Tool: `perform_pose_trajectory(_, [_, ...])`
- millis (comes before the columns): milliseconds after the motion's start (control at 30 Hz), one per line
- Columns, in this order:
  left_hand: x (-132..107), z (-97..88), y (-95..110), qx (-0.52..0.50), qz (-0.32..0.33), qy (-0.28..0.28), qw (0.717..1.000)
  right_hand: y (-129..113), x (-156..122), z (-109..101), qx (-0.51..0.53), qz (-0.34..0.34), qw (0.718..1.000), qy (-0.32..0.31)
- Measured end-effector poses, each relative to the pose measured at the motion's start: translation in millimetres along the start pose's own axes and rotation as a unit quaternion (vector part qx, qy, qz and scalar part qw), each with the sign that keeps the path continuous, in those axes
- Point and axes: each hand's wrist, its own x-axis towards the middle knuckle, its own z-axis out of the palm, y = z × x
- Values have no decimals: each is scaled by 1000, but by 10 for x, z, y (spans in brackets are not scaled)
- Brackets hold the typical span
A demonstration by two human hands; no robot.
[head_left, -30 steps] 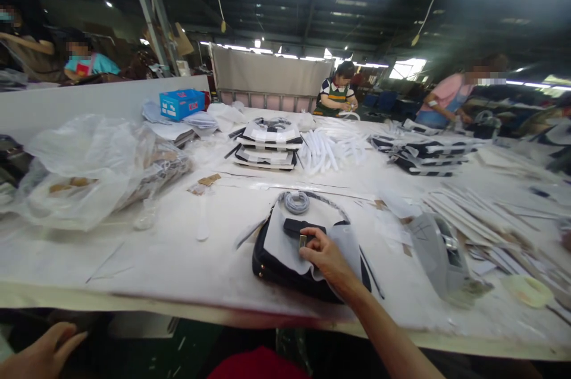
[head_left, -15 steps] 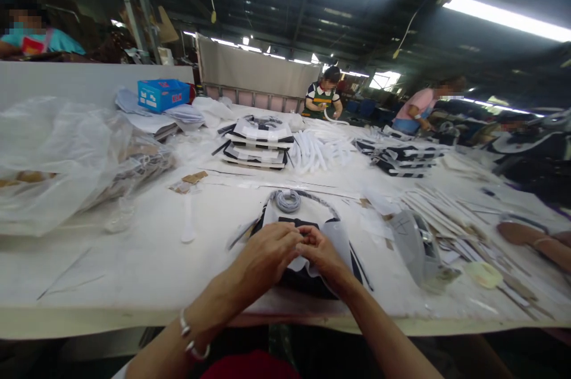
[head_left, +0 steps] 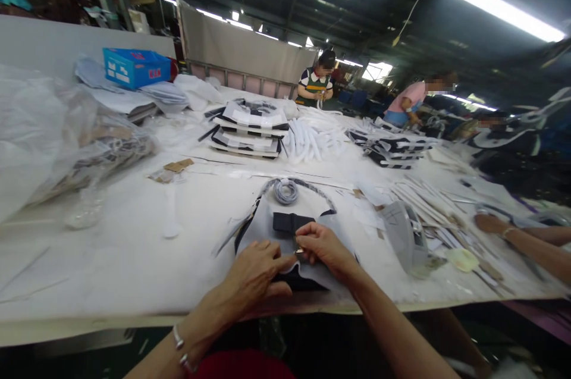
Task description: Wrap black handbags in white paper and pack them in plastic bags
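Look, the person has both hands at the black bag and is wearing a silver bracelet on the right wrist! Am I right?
Almost! In the head view, the silver bracelet is on the left wrist, not the right. Both hands, left hand and right hand, are indeed at the black bag.

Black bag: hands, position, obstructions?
Right hand at metal clasp, fingertips together; left hand spread alongside. Black bag lying on table, pale sheet over it. Hands hide part of both.
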Motion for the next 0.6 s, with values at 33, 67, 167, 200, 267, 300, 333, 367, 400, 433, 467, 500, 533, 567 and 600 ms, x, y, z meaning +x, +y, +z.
perform_pose_trajectory(33, [2,9,10,11,-3,-1,1000,-9,-10,-6,-13,6,1000,-3])
perform_pose_trajectory(67, [7,14,23,21,-3,-2,1000,-16,-18,-9,-23,12,1000,-4])
perform_pose_trajectory(167, [30,2,73,44,9,-7,999,-26,-34,2,-56,33,998,-1])
perform_pose_trajectory(200, [36,-5,88,49,14,-9,999,-25,-38,13,-68,37,997,-1])
perform_pose_trajectory(267, [37,-4,109,53,24,-5,998,-14,-46,41,-95,41,995,2])
perform_pose_trajectory(300, [30,9,113,52,31,1,998,-5,-52,56,-112,42,993,4])
perform_pose_trajectory(333, [17,29,113,47,40,10,998,4,-60,69,-134,39,990,10])
perform_pose_trajectory(367, [-1,55,111,38,50,22,998,15,-70,80,-164,26,986,18])
perform_pose_trajectory(400, [-21,84,106,25,61,34,997,25,-82,87,-199,1,980,27])
perform_pose_trajectory(433, [-41,112,100,9,69,46,997,35,-93,91,-238,-35,970,37])
perform_pose_trajectory(467, [-61,136,95,-6,73,54,996,46,-105,92,-275,-76,957,47])
perform_pose_trajectory(500, [-76,153,90,-20,73,61,995,59,-115,90,-307,-115,943,54])
perform_pose_trajectory(533, [-88,162,87,-33,69,63,995,74,-124,87,-330,-147,931,59])
perform_pose_trajectory(567, [-94,162,85,-42,65,61,995,92,-133,82,-345,-175,920,60])
perform_pose_trajectory(600, [-95,156,86,-47,61,56,995,115,-140,76,-357,-200,911,54])
